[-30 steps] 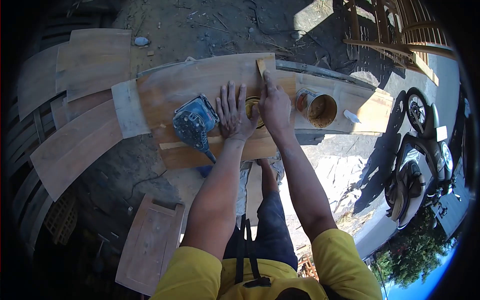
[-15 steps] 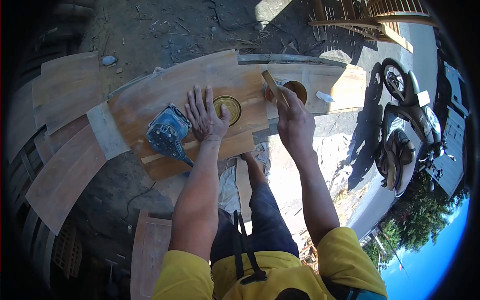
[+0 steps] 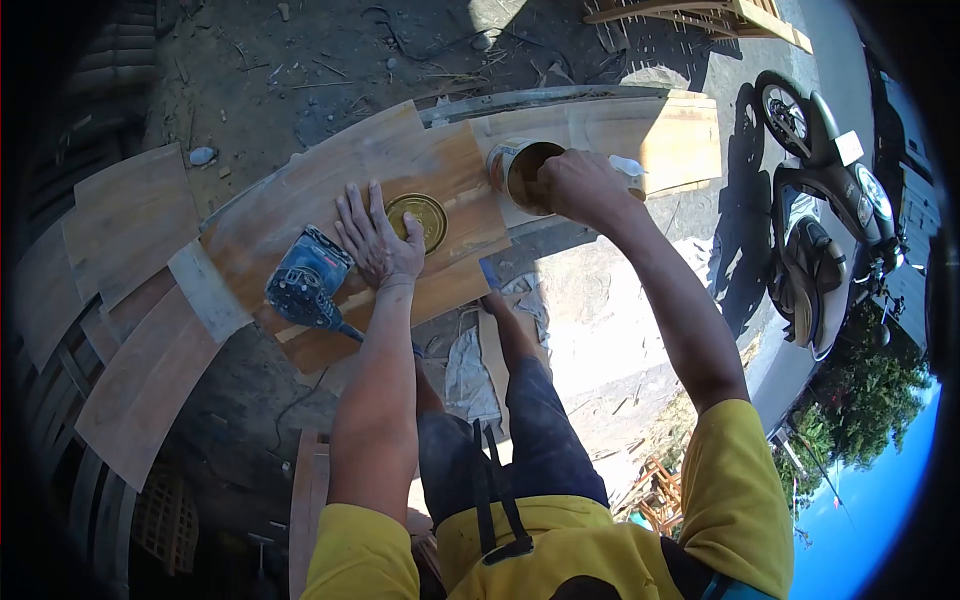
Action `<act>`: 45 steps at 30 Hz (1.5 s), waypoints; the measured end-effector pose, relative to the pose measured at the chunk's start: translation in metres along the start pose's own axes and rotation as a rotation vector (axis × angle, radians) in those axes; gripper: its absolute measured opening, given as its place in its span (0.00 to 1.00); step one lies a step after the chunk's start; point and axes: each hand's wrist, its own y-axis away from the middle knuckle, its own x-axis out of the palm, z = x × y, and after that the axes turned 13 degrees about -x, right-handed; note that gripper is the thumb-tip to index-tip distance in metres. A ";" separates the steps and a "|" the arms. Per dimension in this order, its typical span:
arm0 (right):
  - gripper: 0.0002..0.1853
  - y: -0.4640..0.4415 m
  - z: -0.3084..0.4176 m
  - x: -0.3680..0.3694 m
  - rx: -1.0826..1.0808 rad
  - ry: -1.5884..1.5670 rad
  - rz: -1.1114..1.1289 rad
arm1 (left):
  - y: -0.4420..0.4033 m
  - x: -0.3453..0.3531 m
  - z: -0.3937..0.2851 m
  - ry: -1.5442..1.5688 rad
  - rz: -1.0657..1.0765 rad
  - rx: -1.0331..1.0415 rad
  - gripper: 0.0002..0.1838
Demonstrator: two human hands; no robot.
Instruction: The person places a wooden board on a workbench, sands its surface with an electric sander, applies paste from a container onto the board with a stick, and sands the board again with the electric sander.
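Note:
My left hand (image 3: 378, 238) lies flat on a brown wooden board (image 3: 455, 160), fingers spread, its thumb over the edge of a round gold-coloured lid (image 3: 417, 223). Just left of it sits a blue power sander (image 3: 308, 278), dusty, its handle or cord end pointing toward me. My right hand (image 3: 590, 190) is closed at the mouth of an open can (image 3: 507, 165), which tilts with its dark opening toward the hand. The flat wooden stick in this hand is mostly hidden by the fingers and the can.
A small white plastic piece (image 3: 627, 165) lies beyond my right hand on a pale board (image 3: 690, 140). More thin wooden panels (image 3: 135, 225) are stacked at left. A motorcycle (image 3: 815, 215) stands at right, and wooden furniture (image 3: 720, 15) at the top right.
My right hand has turned and brought the wooden stick down into the can's mouth. The can now tilts more toward the hand. My left hand stays flat by the lid; the view has shifted slightly.

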 end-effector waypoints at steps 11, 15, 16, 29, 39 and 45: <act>0.12 0.036 -0.050 -0.006 -0.008 -0.519 -0.037 | 0.000 0.004 0.003 -0.021 -0.018 0.019 0.44; 0.10 0.047 -0.044 -0.025 0.224 -0.784 0.054 | 0.000 0.005 0.003 -0.022 -0.024 0.021 0.43; 0.10 0.050 -0.045 -0.024 0.223 -0.785 0.055 | 0.000 0.005 0.003 -0.022 -0.023 0.020 0.43; 0.08 0.049 -0.009 -0.007 0.029 -0.081 -0.119 | -0.001 0.002 0.000 0.004 -0.013 0.020 0.42; 0.13 0.013 -0.050 -0.017 -0.063 -0.350 0.111 | 0.000 0.001 0.001 -0.004 -0.009 0.018 0.42; 0.13 0.032 -0.060 -0.026 -0.048 -0.534 0.089 | 0.000 0.001 0.001 -0.008 -0.006 0.016 0.43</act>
